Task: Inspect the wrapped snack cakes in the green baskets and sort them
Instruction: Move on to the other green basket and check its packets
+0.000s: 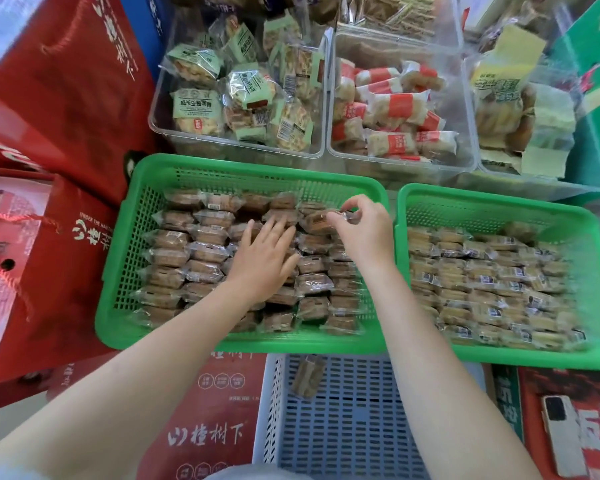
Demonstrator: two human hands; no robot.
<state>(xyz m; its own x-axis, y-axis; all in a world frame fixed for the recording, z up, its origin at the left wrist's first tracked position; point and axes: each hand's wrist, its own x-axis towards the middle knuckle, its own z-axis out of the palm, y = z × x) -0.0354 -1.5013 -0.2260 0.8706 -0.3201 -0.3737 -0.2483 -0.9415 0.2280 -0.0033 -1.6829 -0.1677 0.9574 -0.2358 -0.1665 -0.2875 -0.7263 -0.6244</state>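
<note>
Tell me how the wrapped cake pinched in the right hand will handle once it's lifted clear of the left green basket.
The wrapped cake is probably light: the right hand lifts it with a fingertip grip. Its glossy clear film looks slippery, and the crimped ends likely flop. The cake inside is probably soft, so squeezing may crush it.

Red gift bag (66, 258), left of the left hand (262, 258): "UNDER THE" in small white capitals, rest unreadable.
Red carton (205, 420), below the left forearm: white "桂树下".
Snack wrappers, barcodes: too blurred to read.
</note>
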